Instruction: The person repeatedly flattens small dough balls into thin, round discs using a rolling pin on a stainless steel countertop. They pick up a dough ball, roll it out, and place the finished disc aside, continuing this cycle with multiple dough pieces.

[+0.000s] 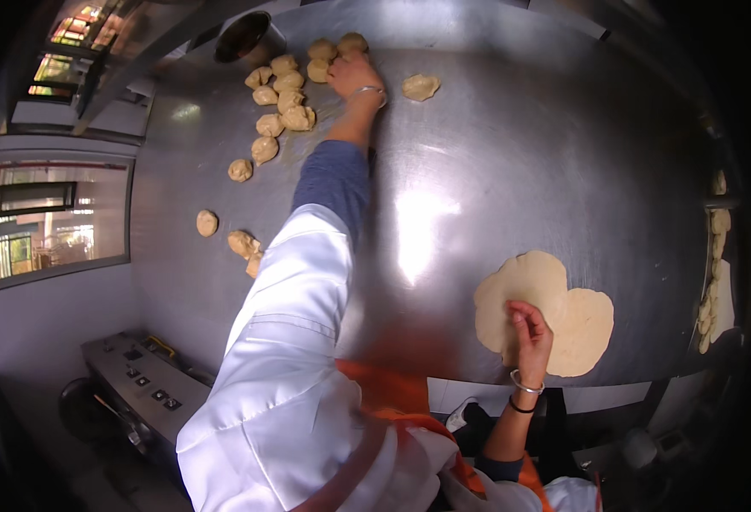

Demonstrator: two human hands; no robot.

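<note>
My left hand [352, 73] reaches to the far side of the metal worktop, among dough balls. Its fingers are partly hidden by the back of the hand, beside one dough ball [317, 71] and just below another [352, 43]; whether it grips one cannot be told. Over a thin, flattened dough sheet [535, 275] is my right hand [530, 326], fingers bent and thumb apart from them, with nothing seen in it. A second flat dough sheet [583, 333] adjoins the first on the right. A small, partly flattened dough piece [421, 88] lies alone to the right of my left hand.
Several more dough balls [264, 150] are spread over the left part of the metal worktop [542, 160]. A metal pot [252, 37] stands at the far left. Along the right edge lies a row of dough pieces [713, 281]. A control panel [142, 377] is at lower left.
</note>
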